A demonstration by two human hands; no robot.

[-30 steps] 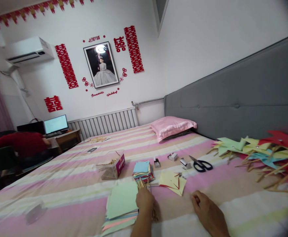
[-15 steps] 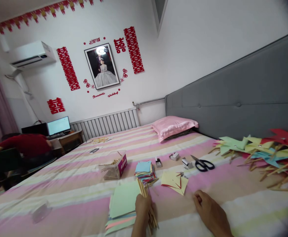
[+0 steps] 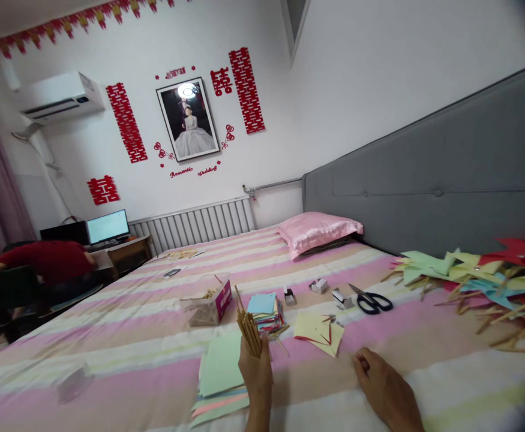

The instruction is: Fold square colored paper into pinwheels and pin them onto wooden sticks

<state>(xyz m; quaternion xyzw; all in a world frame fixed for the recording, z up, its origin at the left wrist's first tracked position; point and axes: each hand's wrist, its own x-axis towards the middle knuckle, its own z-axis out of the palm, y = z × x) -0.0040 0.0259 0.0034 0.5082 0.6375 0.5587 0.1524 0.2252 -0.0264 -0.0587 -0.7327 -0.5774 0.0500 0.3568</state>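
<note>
So the bundle of thin wooden sticks [image 3: 249, 333] was slanting down by the bed half a second ago, and now the left hand [image 3: 257, 367] has it tipped upright, which I'd read as the bunch being gathered and under control. That fist is clamped round the sticks, tips leaning to 11 o'clock, green paper stack [image 3: 221, 365] at its 9. Right hand [image 3: 386, 385] is just curled closed at its 3 o'clock, nothing visible in it.
</note>
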